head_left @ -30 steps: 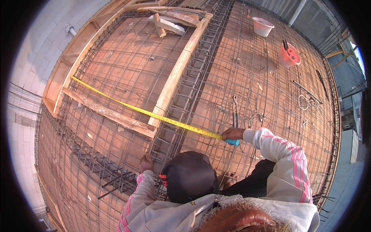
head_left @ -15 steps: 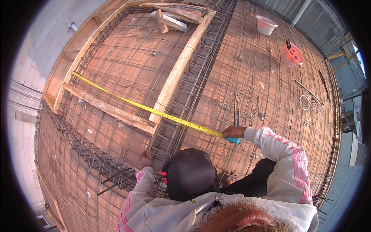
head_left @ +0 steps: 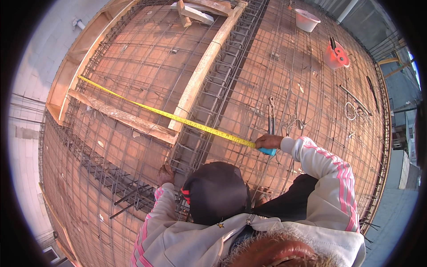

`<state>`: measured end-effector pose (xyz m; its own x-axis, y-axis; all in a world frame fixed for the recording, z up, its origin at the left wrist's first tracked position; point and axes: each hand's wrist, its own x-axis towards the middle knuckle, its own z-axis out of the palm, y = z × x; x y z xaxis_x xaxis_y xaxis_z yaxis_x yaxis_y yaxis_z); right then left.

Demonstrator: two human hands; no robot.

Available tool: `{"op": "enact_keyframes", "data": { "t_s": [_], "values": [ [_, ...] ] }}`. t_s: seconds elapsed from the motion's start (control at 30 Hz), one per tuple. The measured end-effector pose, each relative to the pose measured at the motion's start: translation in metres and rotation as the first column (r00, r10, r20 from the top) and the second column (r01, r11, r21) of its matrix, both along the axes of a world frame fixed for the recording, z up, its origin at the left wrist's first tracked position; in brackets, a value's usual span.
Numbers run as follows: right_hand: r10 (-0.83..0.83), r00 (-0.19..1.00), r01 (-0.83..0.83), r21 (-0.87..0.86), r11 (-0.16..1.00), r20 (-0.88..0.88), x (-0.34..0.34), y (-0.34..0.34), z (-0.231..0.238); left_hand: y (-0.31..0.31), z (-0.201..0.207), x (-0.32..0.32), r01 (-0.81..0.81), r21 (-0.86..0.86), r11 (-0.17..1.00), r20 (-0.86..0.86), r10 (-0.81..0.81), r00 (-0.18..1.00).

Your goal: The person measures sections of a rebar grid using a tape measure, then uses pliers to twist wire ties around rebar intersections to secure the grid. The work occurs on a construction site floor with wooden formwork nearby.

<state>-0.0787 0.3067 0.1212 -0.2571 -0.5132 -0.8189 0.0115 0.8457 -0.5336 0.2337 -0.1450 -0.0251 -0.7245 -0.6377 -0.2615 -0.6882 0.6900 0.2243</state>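
bright daylight, dark shadow on the brown deck (head_left: 276, 79), fisheye-bent edges, black corners

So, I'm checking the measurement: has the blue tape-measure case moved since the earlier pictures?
No; against the pliers, the blue case in the right hand shows no visible shift.

We wear a pale grey jacket (head_left: 187, 242). Pink stripes (head_left: 345, 187) run down our sleeves (head_left: 322, 160). Our trousers (head_left: 287, 196) are black.
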Motion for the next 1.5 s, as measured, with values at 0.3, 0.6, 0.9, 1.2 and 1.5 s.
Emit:
{"op": "enact_keyframes", "data": {
  "t_s": [0.3,0.6,0.9,1.2,1.5],
  "values": [
    [0.024,0.997,-0.026,-0.034,0.999,-0.071,0.001,0.001,0.000,0.006,0.019,-0.008,-0.036,0.022,0.999,0.095,0.034,0.995],
    [-0.005,0.995,0.002,-0.034,0.999,-0.095,0.003,0.003,-0.002,0.006,0.020,-0.003,0.052,-0.044,0.998,0.045,-0.050,0.998],
    [-0.011,0.999,0.011,0.004,1.000,-0.051,0.002,0.002,-0.007,0.004,0.010,-0.002,0.073,-0.042,0.996,-0.029,-0.074,0.997],
    [0.023,0.998,-0.023,0.004,1.000,-0.059,0.002,0.000,0.003,0.002,0.003,0.002,0.084,-0.067,0.994,-0.038,-0.087,0.995],
    [0.040,0.998,-0.040,-0.005,0.999,-0.041,0.000,0.002,-0.002,0.003,0.013,-0.003,0.080,-0.017,0.997,0.086,-0.078,0.993]
  ]
}}
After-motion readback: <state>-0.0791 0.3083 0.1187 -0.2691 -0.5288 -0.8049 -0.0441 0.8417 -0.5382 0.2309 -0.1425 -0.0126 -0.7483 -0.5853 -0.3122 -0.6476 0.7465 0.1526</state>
